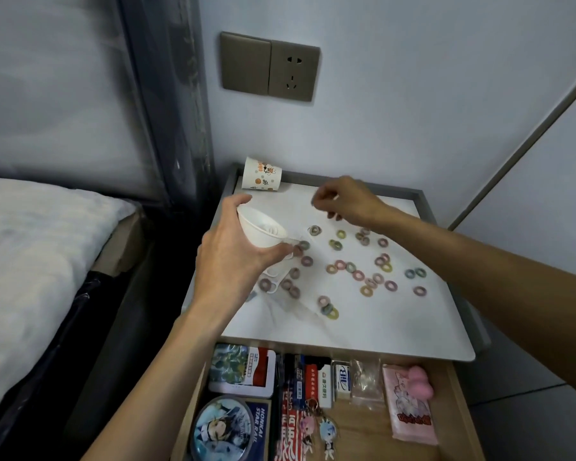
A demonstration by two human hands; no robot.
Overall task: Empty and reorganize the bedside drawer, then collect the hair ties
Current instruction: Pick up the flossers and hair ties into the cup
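Wooden drawer [363, 439] holds tins [243, 367], packets [409, 417], keychains [328, 430]; left hand [233, 261] grips white cup [258, 227].

Pale wall [413, 94], bronze socket [293, 73] — bed [30, 244] left

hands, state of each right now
Left hand: grips the white paper cup.
Right hand: fingers pinched together; whether they hold anything cannot be told.

Reference: tabletop [379, 331]. On it lie scattered hair ties [356, 274]; a paper cup [261, 174] lies tipped at its rear left corner; a held cup [260, 227] hangs over its left edge. The open drawer [363, 424] sits before and below it. The bed [30, 247] is to its left, the wall socket [270, 66] behind it.
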